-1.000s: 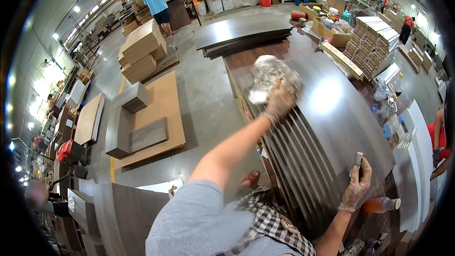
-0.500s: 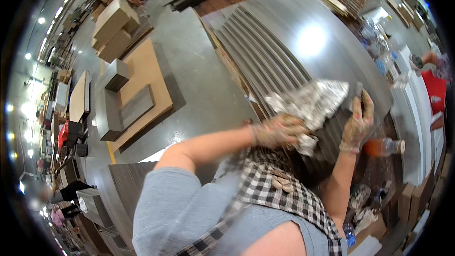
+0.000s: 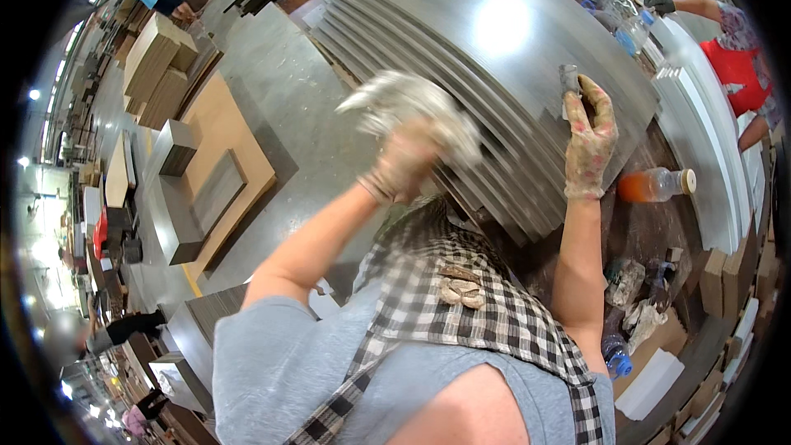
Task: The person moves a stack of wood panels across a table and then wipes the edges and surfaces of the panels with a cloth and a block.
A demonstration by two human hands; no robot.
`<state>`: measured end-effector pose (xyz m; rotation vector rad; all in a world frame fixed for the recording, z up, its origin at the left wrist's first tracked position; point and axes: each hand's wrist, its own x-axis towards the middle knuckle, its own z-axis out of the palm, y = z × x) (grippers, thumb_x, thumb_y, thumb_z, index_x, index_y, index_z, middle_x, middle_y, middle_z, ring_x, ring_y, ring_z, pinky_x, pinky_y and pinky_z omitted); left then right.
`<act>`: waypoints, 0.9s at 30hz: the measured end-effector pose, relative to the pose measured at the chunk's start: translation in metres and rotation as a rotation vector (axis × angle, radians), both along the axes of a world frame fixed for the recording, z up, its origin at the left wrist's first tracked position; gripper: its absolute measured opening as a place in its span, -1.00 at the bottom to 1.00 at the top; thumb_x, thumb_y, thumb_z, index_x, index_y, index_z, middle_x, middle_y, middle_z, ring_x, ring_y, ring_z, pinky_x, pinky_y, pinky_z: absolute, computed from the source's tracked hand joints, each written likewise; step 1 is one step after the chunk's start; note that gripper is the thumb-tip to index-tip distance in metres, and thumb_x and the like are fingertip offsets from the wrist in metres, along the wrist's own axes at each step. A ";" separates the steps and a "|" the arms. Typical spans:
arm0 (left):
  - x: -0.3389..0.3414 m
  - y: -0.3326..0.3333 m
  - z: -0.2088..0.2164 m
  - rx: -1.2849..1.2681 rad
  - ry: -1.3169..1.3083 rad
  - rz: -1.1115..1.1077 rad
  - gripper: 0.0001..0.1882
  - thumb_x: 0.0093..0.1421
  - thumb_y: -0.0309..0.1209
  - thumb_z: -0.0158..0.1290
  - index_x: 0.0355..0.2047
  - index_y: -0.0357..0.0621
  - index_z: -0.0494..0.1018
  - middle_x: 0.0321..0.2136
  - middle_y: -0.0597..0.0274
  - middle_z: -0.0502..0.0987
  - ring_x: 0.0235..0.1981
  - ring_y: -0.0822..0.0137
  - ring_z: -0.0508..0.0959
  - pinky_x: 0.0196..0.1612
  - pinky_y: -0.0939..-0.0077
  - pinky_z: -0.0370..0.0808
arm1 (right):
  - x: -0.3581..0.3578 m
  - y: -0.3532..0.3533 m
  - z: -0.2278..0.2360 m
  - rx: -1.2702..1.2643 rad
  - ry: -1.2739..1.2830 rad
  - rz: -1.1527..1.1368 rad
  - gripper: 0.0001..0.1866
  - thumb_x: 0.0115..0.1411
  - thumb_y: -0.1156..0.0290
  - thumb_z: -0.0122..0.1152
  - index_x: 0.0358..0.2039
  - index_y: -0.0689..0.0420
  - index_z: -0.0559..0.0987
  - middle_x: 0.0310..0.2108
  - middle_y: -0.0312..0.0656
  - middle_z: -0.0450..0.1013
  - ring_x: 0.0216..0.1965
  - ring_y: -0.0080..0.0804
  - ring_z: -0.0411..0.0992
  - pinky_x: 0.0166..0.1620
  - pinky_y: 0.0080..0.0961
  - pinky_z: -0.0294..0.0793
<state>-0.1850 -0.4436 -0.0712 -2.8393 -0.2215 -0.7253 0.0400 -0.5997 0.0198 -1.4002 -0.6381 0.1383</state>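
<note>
My left hand [image 3: 404,161], in a thin stained glove, grips a crumpled silvery-white cloth [image 3: 395,103], blurred by motion, above the stepped left edges of the stacked grey panels [image 3: 527,115]. It cannot be told whether the cloth touches them. In a blotched glove, my right hand [image 3: 592,136] pinches a small grey block [image 3: 568,80] between thumb and fingers over the top panel's right part. A bottle of orange liquid [image 3: 655,185] lies on its side to the right of that wrist.
On the left floor, grey box-like parts [image 3: 175,214] rest on a brown board [image 3: 247,148], with stacked cartons [image 3: 161,53] beyond. White panels [image 3: 700,124] stand at the right, near another person in red [image 3: 732,74]. Plastic bottles [image 3: 634,33] are close by. Further people are at left.
My left hand has swept the cloth leftward and away from me, off the middle of the panels. My right hand has shifted slightly left and farther out, still pinching the small block.
</note>
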 end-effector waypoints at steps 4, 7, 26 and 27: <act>-0.035 0.038 -0.062 -0.315 -0.048 0.414 -0.70 0.03 -0.44 0.06 -0.19 -0.22 0.44 -0.24 0.05 0.52 -0.20 0.13 0.50 -0.12 0.27 0.46 | -0.011 0.011 0.003 -0.090 -0.224 -0.039 -0.68 0.11 0.54 0.27 -0.08 0.17 0.53 -0.18 -0.25 0.45 -0.19 -0.48 0.41 -0.11 -0.54 0.44; -0.113 0.115 -0.088 -0.990 -0.752 0.682 -0.72 0.15 -0.46 -0.07 -0.15 -0.33 0.43 -0.27 -0.07 0.55 -0.29 0.01 0.52 -0.17 0.32 0.47 | -0.036 0.012 -0.003 -0.113 -0.858 0.029 -0.67 0.03 0.44 0.32 -0.14 0.07 0.53 -0.26 -0.25 0.41 -0.21 -0.37 0.39 -0.19 -0.44 0.43; -0.175 0.065 -0.111 -1.757 -0.035 0.813 -0.51 0.20 -0.33 0.01 0.09 -0.35 0.36 0.00 -0.20 0.48 0.06 0.05 0.47 0.12 0.39 0.35 | -0.144 0.185 -0.053 -0.637 -1.096 0.153 -0.58 -0.02 0.29 0.32 -0.10 -0.07 0.51 -0.22 -0.23 0.36 -0.22 -0.23 0.34 -0.15 -0.22 0.23; -0.179 0.077 -0.107 -1.810 -0.091 0.819 -0.51 0.20 -0.33 0.00 0.09 -0.35 0.36 0.00 -0.20 0.48 0.06 0.06 0.47 0.12 0.40 0.35 | -0.148 0.183 -0.054 -0.672 -1.088 0.155 -0.58 -0.03 0.29 0.32 -0.09 -0.07 0.52 -0.22 -0.23 0.36 -0.22 -0.24 0.34 -0.14 -0.23 0.23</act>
